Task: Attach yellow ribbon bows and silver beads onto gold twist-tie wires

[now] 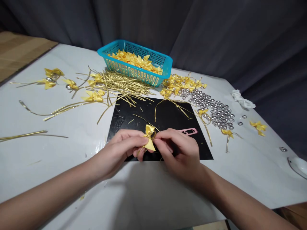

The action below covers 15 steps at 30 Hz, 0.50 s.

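Pinched between the thumb and fingers of my left hand (127, 143) is a yellow ribbon bow (150, 145). A thin gold cord (146, 120) loops at the middle of the bow, with one loose end reaching up and left. My right hand (178, 145) is closed at the right side of the bow, thumb and forefinger pinching the gold cord there. Both hands are just above a black mat (168, 113). Behind my right hand a pink tool (193, 131), perhaps a small cutter, lies partly hidden on the mat.
A blue plastic basket (169, 68) of yellow bows stands at the back. Gold cords (127, 83) are heaped before it. Silver beads (219, 111) and finished-looking bows (182, 82) lie to the right; more bows (94, 95) lie left. A white object (242, 99) sits far right.
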### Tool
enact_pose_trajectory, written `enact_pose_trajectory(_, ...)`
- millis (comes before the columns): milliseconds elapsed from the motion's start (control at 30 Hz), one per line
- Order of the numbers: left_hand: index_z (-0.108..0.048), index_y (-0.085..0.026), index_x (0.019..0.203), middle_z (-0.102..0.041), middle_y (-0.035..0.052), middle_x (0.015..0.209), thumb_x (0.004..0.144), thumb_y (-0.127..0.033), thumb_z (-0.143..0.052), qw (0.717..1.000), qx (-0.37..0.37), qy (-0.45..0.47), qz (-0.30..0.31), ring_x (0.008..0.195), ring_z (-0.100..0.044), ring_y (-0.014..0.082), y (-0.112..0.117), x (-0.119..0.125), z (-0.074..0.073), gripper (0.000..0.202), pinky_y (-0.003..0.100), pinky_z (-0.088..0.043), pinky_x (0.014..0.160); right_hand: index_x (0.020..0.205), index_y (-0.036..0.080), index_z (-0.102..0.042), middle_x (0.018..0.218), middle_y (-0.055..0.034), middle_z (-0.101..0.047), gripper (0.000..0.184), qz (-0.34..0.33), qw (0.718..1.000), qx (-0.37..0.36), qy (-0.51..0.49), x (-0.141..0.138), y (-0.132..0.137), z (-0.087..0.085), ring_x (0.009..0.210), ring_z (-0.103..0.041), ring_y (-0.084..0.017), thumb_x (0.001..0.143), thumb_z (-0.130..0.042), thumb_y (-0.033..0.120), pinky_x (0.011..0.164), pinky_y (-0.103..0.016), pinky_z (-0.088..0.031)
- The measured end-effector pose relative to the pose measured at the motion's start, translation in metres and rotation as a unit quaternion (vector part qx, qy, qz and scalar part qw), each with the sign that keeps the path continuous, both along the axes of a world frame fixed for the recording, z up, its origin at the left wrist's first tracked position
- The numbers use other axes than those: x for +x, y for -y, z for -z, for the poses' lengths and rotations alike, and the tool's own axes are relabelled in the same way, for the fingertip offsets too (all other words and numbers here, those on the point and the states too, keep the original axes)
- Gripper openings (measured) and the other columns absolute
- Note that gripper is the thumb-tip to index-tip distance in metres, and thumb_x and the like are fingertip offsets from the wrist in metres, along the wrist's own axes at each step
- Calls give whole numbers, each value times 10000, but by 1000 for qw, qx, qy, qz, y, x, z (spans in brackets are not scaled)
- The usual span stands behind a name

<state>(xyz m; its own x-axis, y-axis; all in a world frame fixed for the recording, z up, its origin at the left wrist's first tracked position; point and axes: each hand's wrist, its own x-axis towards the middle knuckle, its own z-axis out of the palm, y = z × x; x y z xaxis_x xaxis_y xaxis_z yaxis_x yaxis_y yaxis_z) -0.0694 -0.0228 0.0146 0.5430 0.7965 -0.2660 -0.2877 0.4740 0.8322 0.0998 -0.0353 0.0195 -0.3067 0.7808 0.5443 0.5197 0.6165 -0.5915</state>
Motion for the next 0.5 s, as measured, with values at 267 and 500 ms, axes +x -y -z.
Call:
enact_pose_trajectory(267,-595,-155,496,-469,-39,441,721,-254,-604,1000,-9,-10,-6,466,-374,82,-1,3,-3,246,224,-283,495,892,158,-583,763,-15,-642,178,-38,999,-4,32,4,3,5,647,-581,-79,853,-436,66,614,-187,-461)
enact_pose_trajectory(500,-580,-158,500,-451,-41,446,713,-271,-607,1000,-15,-16,2,465,-364,86,1,3,-3,243,230,-286,489,840,167,-601,692,-4,-623,208,4,998,-45,-42,-10,11,7,627,-597,-87,844,-421,65,602,-184,-480)
